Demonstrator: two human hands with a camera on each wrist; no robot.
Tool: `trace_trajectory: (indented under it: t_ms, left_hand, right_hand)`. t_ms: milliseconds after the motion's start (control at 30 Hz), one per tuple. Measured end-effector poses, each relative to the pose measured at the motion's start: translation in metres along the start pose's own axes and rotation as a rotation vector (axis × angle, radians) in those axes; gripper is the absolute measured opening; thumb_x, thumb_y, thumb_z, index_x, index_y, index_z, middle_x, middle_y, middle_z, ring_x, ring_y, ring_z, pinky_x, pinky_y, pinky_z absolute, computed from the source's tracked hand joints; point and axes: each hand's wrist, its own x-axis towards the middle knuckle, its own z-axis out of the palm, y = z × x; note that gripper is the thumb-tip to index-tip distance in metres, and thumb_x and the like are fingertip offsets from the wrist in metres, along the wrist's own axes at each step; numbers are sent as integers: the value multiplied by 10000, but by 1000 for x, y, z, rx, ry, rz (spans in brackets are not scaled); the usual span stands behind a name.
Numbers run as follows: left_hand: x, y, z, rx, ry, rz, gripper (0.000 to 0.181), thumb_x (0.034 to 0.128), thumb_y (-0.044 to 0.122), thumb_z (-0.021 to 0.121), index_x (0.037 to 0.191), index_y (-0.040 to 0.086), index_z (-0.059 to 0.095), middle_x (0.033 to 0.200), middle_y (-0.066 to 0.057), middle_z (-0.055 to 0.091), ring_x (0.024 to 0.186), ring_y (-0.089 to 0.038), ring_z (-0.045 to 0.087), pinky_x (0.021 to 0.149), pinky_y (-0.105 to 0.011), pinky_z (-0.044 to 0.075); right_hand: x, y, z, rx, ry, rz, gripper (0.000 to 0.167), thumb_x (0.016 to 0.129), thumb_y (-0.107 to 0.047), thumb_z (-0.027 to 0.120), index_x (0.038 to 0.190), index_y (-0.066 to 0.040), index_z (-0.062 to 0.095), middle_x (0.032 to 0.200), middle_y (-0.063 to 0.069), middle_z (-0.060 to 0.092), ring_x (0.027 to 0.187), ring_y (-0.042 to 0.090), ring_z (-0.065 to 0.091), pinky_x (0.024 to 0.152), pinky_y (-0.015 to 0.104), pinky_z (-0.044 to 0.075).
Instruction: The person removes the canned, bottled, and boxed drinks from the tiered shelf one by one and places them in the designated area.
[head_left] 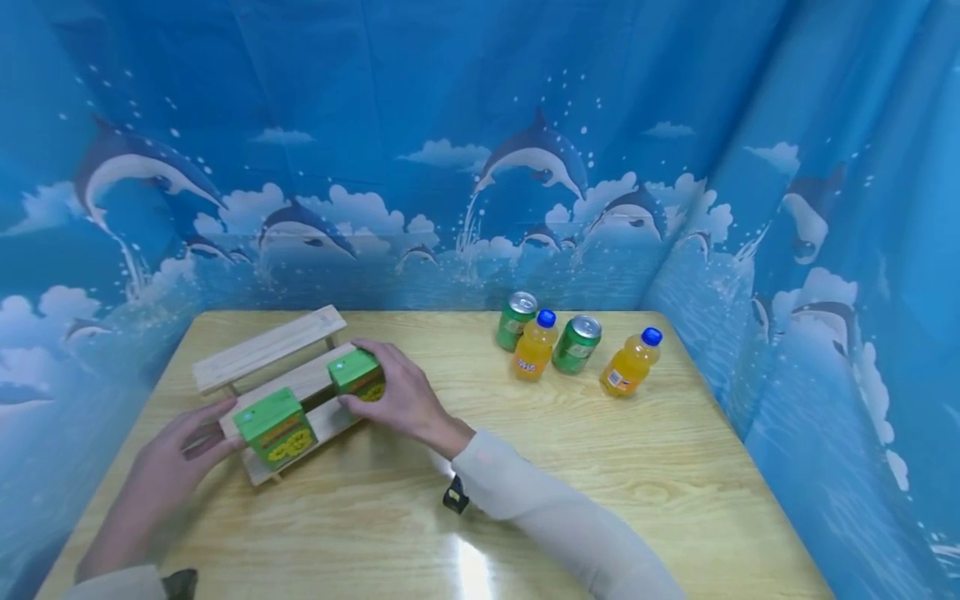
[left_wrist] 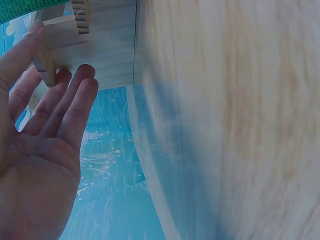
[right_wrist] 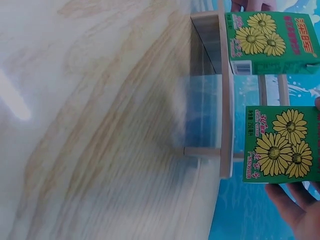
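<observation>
A pale wooden stepped rack [head_left: 270,348] stands at the table's left. On its lower level sits a green drink carton with yellow flowers [head_left: 279,429], near the left end. A second, similar green carton [right_wrist: 280,144] is at the rack's right part, and my right hand [head_left: 401,392] grips it with thumb in front and fingers behind. Whether its base rests on the slats is hard to tell. My left hand [left_wrist: 37,165] touches the rack's left end beside the first carton, its fingers fairly straight. In the left wrist view, a wooden end piece [left_wrist: 46,67] lies by those fingertips.
Toward the back right stand two green cans [head_left: 516,321] [head_left: 577,344] and two orange drink bottles with blue caps [head_left: 535,348] [head_left: 631,364]. A blue dolphin-print curtain [head_left: 420,100] borders the wooden table [head_left: 555,483] behind and at the sides.
</observation>
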Motion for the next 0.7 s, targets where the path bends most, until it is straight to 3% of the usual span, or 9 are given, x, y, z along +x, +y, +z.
trace_trajectory:
  t_ms: [167,367,600,700]
  left_hand:
    - [0,0,-1,3,-23,0,810,1083,497,656,1710,107,325,1710,-363,309,1421,-628,488,1103,-750,488]
    - [0,0,-1,-8,-23,-6,816,1081,506,656,1714,117,318,1708,-364,310,1423,-627,488,1095,-771,491]
    - [0,-4,1,25,23,52,755,1072,422,705,1674,84,401,1645,-378,403,1366,-610,560,1020,-602,560]
    - [1,-4,1,28,18,51,753,1076,417,700,1677,82,394,1648,-381,397,1372,-612,554,1024,-601,553]
  right_hand:
    - [-3,4,-9,24,17,36,830,928,-351,869,1638,-265,447,1460,44,633,1076,120,641,777,136,587]
    - [-8,10,-21,17,37,41,832,929,-358,867,1637,-226,453,1471,51,632,1114,164,668,815,154,601]
    - [-12,22,-34,9,64,59,825,928,-337,870,1637,-245,457,1523,52,620,1173,216,683,869,206,617]
    - [-14,28,-40,14,77,71,814,932,-337,865,1632,-243,462,1526,59,621,1195,238,686,895,260,641]
